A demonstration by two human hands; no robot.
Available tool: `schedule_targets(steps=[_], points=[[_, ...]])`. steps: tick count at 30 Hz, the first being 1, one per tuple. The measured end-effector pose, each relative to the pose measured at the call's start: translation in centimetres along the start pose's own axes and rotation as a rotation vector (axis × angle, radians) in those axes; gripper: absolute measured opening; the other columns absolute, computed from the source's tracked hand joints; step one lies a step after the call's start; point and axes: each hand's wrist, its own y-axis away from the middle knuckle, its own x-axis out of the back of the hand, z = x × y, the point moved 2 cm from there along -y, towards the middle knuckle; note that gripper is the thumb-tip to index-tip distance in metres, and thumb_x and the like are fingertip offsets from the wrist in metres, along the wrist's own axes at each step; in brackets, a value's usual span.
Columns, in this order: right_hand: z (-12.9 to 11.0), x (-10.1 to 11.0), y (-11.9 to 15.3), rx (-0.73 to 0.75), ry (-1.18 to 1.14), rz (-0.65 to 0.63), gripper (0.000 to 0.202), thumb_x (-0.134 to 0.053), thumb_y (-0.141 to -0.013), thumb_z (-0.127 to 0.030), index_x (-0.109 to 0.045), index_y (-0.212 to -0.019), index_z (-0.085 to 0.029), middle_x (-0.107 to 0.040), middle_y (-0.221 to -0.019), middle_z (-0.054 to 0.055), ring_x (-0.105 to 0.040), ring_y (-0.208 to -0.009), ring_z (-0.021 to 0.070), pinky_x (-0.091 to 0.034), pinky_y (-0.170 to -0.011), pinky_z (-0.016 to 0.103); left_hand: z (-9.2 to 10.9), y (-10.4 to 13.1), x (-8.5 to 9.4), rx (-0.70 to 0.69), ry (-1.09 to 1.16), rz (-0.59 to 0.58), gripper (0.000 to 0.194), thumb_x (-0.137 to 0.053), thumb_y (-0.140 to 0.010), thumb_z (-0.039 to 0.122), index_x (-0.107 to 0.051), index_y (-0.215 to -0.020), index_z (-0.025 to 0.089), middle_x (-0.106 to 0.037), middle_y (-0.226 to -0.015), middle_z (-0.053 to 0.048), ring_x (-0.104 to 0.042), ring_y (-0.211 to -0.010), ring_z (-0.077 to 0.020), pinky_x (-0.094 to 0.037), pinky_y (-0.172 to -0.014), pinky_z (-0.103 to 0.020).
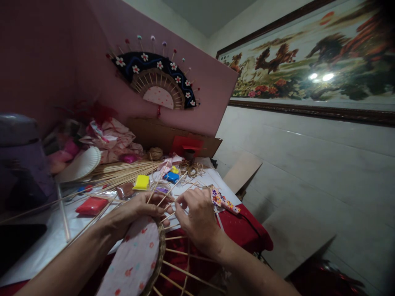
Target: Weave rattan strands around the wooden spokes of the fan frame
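Observation:
A half-round fan frame (pixel 131 257) lies in front of me. Its white base is printed with small orange flowers, and twine is wound along the curved edge. Thin wooden sticks (pixel 179 269) spread out from that edge. My left hand (pixel 149 207) is closed on the frame's upper end, with sticks passing between thumb and fingers. On the outer side of the sticks, my right hand (pixel 197 211) is closed in a pinch at one of them. A thin strand crosses the lower sticks; whether the right fingertips also hold it cannot be made out.
Yellow clay (pixel 141 182), blue clay (pixel 171 176) and red clay (pixel 91 206) packs lie on the table near a bundle of sticks (pixel 123 172). A flower-patterned glue gun (pixel 222 200) rests at the right. Behind stand a twine ball (pixel 155 153) and a decorated fan (pixel 160 78) on the pink panel.

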Motion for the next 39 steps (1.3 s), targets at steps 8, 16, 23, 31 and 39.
schedule_targets(steps=[8, 16, 23, 31, 39], points=[[0.1, 0.5, 0.4, 0.029, -0.024, -0.002, 0.007, -0.054, -0.079, -0.017, -0.059, -0.074, -0.017, -0.060, -0.072, 0.003, -0.049, -0.075, 0.0179, -0.028, -0.072, 0.032, -0.1, 0.0, 0.3, -0.021, 0.029, 0.014, 0.023, -0.068, -0.061, 0.010, -0.068, -0.083, 0.016, -0.067, -0.083, -0.004, -0.063, -0.068, -0.0166, -0.048, -0.071, -0.030], [-0.4, 1.3, 1.2, 0.108, 0.037, -0.011, 0.015, -0.051, -0.081, -0.020, -0.064, -0.088, -0.021, -0.057, -0.077, 0.004, -0.045, -0.079, 0.0197, -0.028, -0.074, 0.034, 0.0, -0.1, 0.2, -0.029, 0.059, 0.018, 0.024, -0.068, -0.061, 0.008, -0.068, -0.084, 0.016, -0.066, -0.080, -0.004, -0.063, -0.066, -0.0158, -0.048, -0.070, -0.030], [-0.4, 0.9, 0.9, 0.102, 0.065, -0.060, 0.015, -0.052, -0.080, -0.022, -0.065, -0.088, -0.023, -0.056, -0.077, 0.003, -0.044, -0.078, 0.0198, -0.027, -0.073, 0.035, 0.0, 0.2, 0.1, -0.024, 0.044, 0.013, 0.020, -0.069, -0.060, 0.009, -0.068, -0.079, 0.016, -0.066, -0.082, -0.005, -0.063, -0.068, -0.0166, -0.048, -0.072, -0.030], [0.4, 1.2, 1.0, 0.065, -0.048, 0.081, 0.017, -0.050, -0.082, -0.018, -0.065, -0.090, -0.021, -0.058, -0.075, 0.003, -0.046, -0.077, 0.0191, -0.030, -0.072, 0.033, 0.1, 0.1, 0.2, -0.029, 0.048, -0.002, 0.026, -0.067, -0.061, 0.009, -0.068, -0.086, 0.016, -0.066, -0.081, -0.004, -0.063, -0.067, -0.0164, -0.047, -0.070, -0.029], [0.6, 1.2, 1.7, 0.081, -0.032, 0.039, 0.022, -0.050, -0.077, -0.015, -0.065, -0.091, -0.022, -0.055, -0.079, 0.004, -0.044, -0.081, 0.0204, -0.030, -0.072, 0.034, 0.1, 0.1, 0.1, -0.022, 0.043, 0.017, 0.024, -0.068, -0.059, 0.009, -0.067, -0.082, 0.017, -0.067, -0.081, -0.004, -0.063, -0.066, -0.0155, -0.048, -0.068, -0.029]])
